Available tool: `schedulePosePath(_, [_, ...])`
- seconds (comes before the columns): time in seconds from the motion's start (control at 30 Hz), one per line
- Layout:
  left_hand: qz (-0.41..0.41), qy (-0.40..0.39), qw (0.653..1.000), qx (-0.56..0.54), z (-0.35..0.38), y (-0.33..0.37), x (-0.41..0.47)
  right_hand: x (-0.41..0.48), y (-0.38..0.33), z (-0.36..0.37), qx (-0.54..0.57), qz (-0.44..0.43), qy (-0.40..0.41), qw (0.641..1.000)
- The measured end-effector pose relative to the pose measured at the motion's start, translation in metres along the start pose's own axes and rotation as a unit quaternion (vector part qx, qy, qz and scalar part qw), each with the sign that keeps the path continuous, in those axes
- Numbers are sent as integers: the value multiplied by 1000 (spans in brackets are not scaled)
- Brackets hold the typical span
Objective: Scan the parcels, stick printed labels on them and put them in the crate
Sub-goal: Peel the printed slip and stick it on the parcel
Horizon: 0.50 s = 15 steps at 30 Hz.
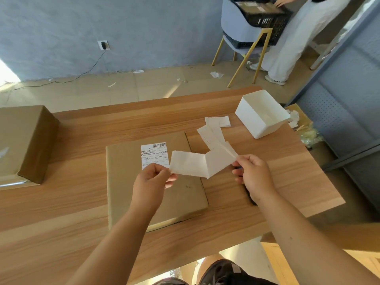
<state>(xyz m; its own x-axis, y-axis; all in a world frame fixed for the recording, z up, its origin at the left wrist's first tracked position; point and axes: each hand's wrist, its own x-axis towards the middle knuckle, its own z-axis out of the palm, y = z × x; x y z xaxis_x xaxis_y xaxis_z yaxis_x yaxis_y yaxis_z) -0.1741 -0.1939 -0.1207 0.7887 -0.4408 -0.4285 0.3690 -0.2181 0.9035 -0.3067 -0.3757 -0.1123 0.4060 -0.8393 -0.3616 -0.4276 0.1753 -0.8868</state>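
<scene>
— Wood-grain table point(82, 202) lies under both my hands, with a blue-grey wall beyond it.

— What are your hands doing?

— My left hand point(151, 186) pinches one end of a creased strip of white paper point(191, 164) between thumb and fingers. My right hand point(254, 175) pinches the other end, fingers curled. The strip hangs in the air between the 2 hands.

— And the parcel?

— The flat cardboard parcel point(127, 182) lies on the table right beneath my left hand and reaches out ahead of it. A printed label point(153, 155) with a barcode sits on its top face, just beyond my left knuckles, partly hidden by the strip.

— What else is near?

— Loose white slips point(218, 122) lie ahead of my right hand, with a white bin point(261, 128) farther ahead and to its right. A large cardboard box point(24, 140) stands well to the left of my left hand. Something dark shows under my right hand; I cannot tell what.

— The crate?

— The black crate point(265, 19) rests on a chair point(238, 23) far beyond my right hand, with cardboard parcels inside. Another person point(292, 42) stands beside it, 1 hand at its rim.
</scene>
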Motion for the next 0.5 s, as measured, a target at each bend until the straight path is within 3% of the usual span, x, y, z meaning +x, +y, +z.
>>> schedulePosePath(0.23, [6, 48, 996, 73, 37, 11, 21, 46, -1, -50, -33, -5, 90, 995])
schedulePosePath(0.5, [7, 36, 984, 176, 132, 48, 66, 120, -15, -114, -206, -74, 2, 976])
